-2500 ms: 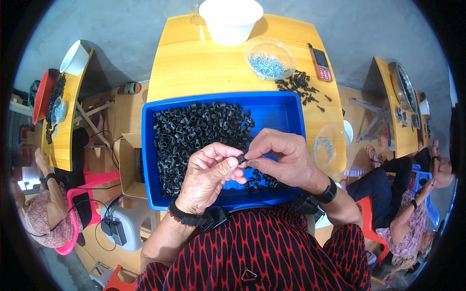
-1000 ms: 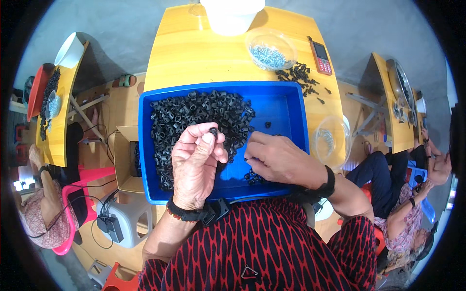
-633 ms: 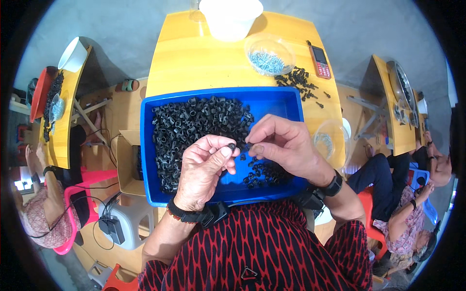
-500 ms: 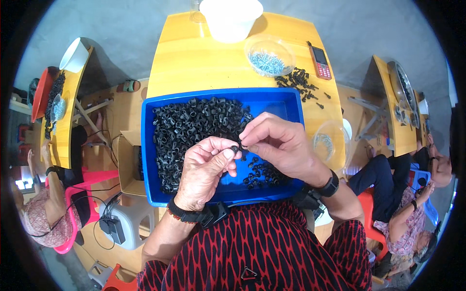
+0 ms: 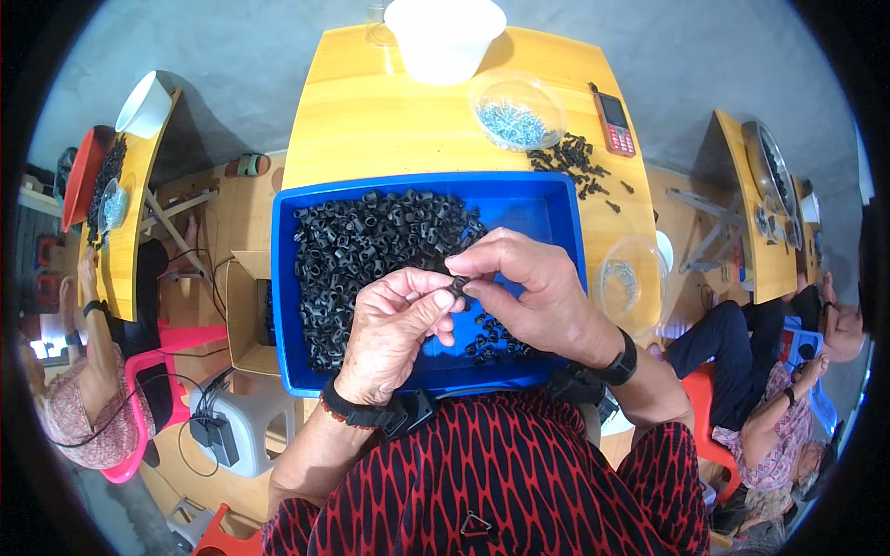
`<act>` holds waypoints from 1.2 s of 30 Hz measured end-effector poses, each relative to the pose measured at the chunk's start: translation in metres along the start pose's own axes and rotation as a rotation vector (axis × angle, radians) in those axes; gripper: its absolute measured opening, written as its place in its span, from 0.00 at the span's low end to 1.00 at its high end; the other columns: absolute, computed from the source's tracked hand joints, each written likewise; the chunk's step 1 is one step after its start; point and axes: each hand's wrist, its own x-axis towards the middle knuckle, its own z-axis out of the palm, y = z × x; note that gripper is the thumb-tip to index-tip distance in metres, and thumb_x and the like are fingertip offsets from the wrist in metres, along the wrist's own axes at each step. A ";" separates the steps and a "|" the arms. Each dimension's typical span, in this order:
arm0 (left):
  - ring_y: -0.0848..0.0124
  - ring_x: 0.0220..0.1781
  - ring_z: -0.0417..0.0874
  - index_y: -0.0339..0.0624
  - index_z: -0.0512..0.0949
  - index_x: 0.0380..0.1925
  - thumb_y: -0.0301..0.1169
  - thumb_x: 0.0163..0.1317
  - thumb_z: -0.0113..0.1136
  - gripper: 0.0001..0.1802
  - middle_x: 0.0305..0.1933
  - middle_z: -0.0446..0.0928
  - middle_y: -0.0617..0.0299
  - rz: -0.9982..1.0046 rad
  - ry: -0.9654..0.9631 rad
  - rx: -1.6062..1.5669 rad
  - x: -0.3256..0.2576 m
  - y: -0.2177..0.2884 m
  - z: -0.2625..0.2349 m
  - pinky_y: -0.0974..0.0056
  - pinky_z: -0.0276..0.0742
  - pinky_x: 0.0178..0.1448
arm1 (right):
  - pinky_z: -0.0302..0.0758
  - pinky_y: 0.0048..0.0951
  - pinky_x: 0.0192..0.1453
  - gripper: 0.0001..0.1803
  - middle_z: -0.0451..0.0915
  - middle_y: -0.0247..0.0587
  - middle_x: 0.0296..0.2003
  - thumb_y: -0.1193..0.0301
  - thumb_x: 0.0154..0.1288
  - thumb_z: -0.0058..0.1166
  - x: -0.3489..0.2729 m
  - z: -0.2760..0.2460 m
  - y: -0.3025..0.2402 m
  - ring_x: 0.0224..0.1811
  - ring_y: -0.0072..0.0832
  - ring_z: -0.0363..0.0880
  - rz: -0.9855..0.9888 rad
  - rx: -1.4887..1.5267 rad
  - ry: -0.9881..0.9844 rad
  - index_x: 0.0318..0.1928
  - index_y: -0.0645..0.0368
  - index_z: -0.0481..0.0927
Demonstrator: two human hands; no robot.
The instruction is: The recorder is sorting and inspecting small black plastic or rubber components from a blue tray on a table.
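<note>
Over a blue tray [image 5: 426,182], my left hand [image 5: 394,320] pinches a small black plastic clip [image 5: 458,286] between thumb and forefinger. From the other side my right hand [image 5: 533,287] grips at the same clip with its fingertips, and the two hands meet there. Whether a second small piece sits between the right fingertips is too small to tell. A heap of black plastic clips [image 5: 371,241] fills the left part of the tray. Under my right hand lies a smaller group of black pieces [image 5: 496,343], partly hidden.
Behind the tray stand a white bucket [image 5: 445,42] and a clear bowl of screws [image 5: 512,123]. Black plugs [image 5: 570,157] lie loose near a red phone [image 5: 614,122]. Another clear bowl [image 5: 623,283] is at the right. A cardboard box [image 5: 250,324] adjoins the tray. People sit either side.
My right fingertips have moved in from a small gap and now touch the black clip held by my left hand. The left hand has hardly moved.
</note>
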 end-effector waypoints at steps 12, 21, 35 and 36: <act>0.75 0.34 0.84 0.36 0.80 0.44 0.23 0.66 0.64 0.08 0.37 0.84 0.57 0.043 -0.006 0.052 0.001 -0.004 -0.002 0.69 0.85 0.37 | 0.79 0.30 0.37 0.17 0.80 0.41 0.34 0.86 0.57 0.60 0.001 -0.001 -0.008 0.36 0.35 0.83 -0.055 -0.118 -0.068 0.46 0.58 0.82; 0.74 0.35 0.85 0.35 0.81 0.43 0.22 0.66 0.64 0.07 0.40 0.84 0.56 0.039 0.045 0.088 0.000 -0.003 0.003 0.68 0.87 0.39 | 0.77 0.33 0.34 0.16 0.79 0.40 0.30 0.83 0.59 0.60 -0.004 0.002 -0.003 0.32 0.37 0.82 -0.016 -0.081 -0.023 0.47 0.52 0.84; 0.73 0.31 0.85 0.35 0.81 0.38 0.22 0.66 0.63 0.03 0.35 0.84 0.57 0.059 0.060 0.056 0.000 -0.001 0.004 0.66 0.87 0.38 | 0.82 0.36 0.41 0.20 0.84 0.45 0.41 0.83 0.60 0.58 -0.011 0.005 -0.005 0.39 0.42 0.84 -0.152 -0.177 -0.034 0.53 0.59 0.81; 0.74 0.31 0.85 0.35 0.81 0.38 0.22 0.66 0.63 0.02 0.34 0.84 0.58 0.055 0.069 0.057 0.000 -0.001 0.004 0.67 0.87 0.38 | 0.81 0.37 0.41 0.20 0.83 0.46 0.41 0.79 0.60 0.60 -0.011 0.005 -0.005 0.39 0.43 0.84 -0.100 -0.147 -0.013 0.54 0.60 0.80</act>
